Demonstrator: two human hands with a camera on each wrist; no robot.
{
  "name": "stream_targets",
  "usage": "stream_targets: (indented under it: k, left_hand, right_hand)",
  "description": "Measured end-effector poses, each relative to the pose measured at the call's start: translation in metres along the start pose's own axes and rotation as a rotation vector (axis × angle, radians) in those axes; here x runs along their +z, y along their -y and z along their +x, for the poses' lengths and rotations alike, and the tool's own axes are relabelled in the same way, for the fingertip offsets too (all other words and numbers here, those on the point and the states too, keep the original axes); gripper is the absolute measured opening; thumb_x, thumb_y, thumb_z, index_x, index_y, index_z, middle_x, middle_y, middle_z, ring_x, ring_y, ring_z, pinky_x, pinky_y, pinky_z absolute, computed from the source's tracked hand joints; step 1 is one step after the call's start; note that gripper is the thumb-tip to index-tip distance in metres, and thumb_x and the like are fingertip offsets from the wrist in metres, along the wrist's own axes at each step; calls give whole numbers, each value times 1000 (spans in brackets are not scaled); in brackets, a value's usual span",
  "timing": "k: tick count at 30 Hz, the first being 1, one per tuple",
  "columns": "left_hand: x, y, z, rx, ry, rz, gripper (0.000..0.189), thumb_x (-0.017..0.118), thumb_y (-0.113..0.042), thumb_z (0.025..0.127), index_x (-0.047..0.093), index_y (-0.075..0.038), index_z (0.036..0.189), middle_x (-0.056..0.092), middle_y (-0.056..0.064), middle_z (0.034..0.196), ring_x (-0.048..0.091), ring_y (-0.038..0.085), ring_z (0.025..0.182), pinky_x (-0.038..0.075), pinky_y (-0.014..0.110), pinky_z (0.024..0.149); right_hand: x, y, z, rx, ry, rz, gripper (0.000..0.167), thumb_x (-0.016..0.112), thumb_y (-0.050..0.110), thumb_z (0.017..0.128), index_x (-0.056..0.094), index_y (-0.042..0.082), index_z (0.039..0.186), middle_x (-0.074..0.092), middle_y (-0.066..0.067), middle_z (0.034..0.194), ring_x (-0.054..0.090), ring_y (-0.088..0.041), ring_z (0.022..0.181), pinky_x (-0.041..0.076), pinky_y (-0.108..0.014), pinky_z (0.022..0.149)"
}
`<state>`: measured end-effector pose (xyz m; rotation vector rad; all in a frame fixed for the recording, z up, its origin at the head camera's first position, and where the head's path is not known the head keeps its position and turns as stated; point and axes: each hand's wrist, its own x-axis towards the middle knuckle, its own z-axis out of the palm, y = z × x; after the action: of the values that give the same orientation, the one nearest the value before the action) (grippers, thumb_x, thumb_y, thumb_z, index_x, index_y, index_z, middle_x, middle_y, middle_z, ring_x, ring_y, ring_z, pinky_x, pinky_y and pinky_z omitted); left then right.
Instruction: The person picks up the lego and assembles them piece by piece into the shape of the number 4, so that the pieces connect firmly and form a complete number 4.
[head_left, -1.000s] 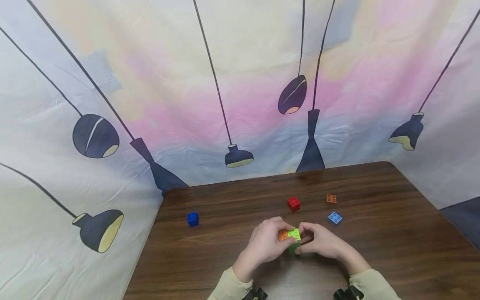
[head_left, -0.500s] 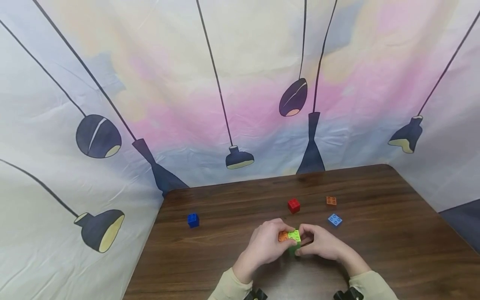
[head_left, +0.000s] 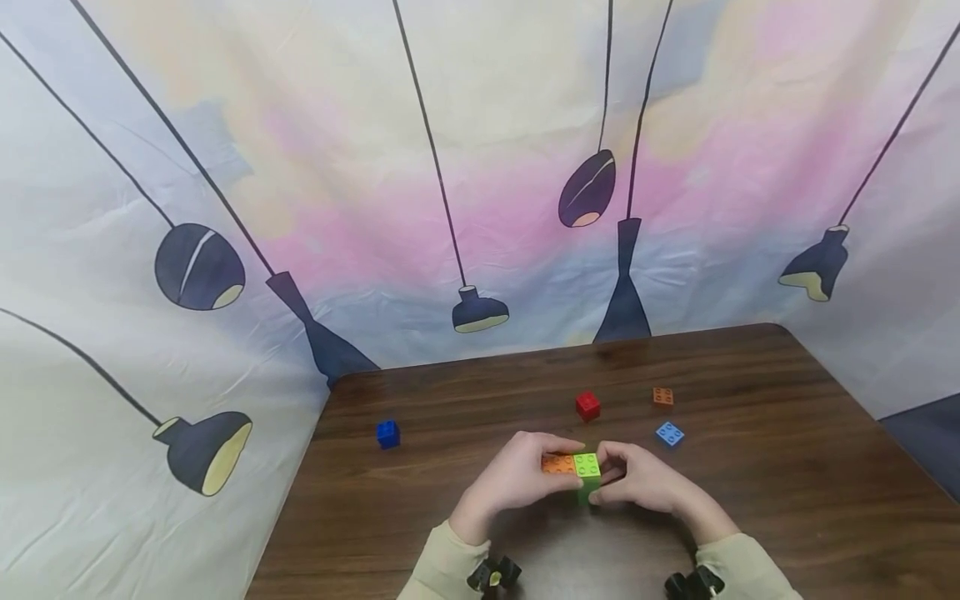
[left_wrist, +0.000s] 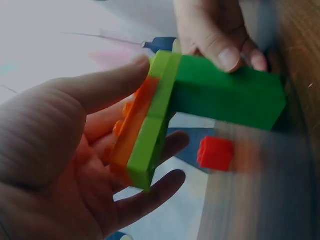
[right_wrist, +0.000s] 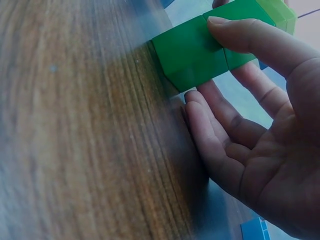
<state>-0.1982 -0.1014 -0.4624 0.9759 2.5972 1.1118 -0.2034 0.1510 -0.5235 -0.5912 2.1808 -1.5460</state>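
Both hands hold a built-up piece of toy building bricks near the table's front middle. Its upright part is a green brick column (right_wrist: 192, 55), made of two bricks. On top, lime bricks (head_left: 587, 464) reach out to the left past the column, and an orange brick (head_left: 558, 464) lies on that overhang. My left hand (head_left: 516, 473) has its thumb and index finger on opposite sides of the orange and lime bricks, its other fingers spread beneath. My right hand (head_left: 643, 479) pinches the column from the right, thumb on the near face.
Behind the hands sits a red brick (head_left: 588, 406). An orange flat brick (head_left: 663, 397) and a light blue flat brick (head_left: 670, 433) lie to the back right. A dark blue brick (head_left: 387, 434) stands far left on the brown wooden table (head_left: 465, 400). A printed cloth hangs behind.
My left hand has shifted left and its fingers have straightened, so more of the orange and lime tops shows. The right hand stays in place on the green column.
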Motion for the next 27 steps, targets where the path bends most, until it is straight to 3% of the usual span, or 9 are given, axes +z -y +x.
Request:
stream_targets:
  k: [7, 12, 18, 22, 27]
  left_hand:
    - [-20, 6, -7, -47, 34, -30, 48, 90, -23, 90, 75, -12, 135, 74, -4, 130, 67, 6, 113, 56, 26, 93]
    - [-42, 16, -18, -73, 39, -73, 49, 86, -28, 94, 72, -15, 139, 73, 0, 136, 67, 16, 123, 56, 42, 103]
    - [-70, 36, -38, -137, -89, -154, 43, 81, -25, 99, 71, -17, 140, 73, 6, 134, 69, 32, 123, 54, 56, 104]
    - [-90, 60, -54, -210, -178, -199, 42, 81, -24, 98, 72, -15, 138, 73, 10, 133, 70, 31, 120, 57, 50, 101]
    - [-112, 99, -81, -296, -367, -241, 42, 84, -19, 96, 73, -11, 136, 72, 18, 131, 71, 25, 115, 58, 36, 95]
  right_hand:
    - [0, 2, 1, 9, -11, -28, 35, 90, 15, 85, 60, 10, 102, 72, -6, 107, 71, -25, 104, 58, -43, 88]
    - [0, 2, 0, 16, -18, -39, 34, 91, 16, 85, 62, 10, 102, 73, -5, 107, 71, -24, 103, 58, -45, 90]
    - [1, 2, -1, 28, -27, -44, 36, 91, 15, 83, 61, 10, 101, 72, -5, 106, 71, -23, 102, 57, -45, 91]
    - [2, 1, -1, 37, -30, -40, 36, 91, 15, 83, 60, 10, 102, 72, -5, 106, 70, -22, 102, 57, -44, 90]
    - [2, 0, 0, 27, -30, -32, 36, 91, 15, 83, 60, 9, 102, 72, -6, 105, 70, -23, 102, 57, -44, 90]
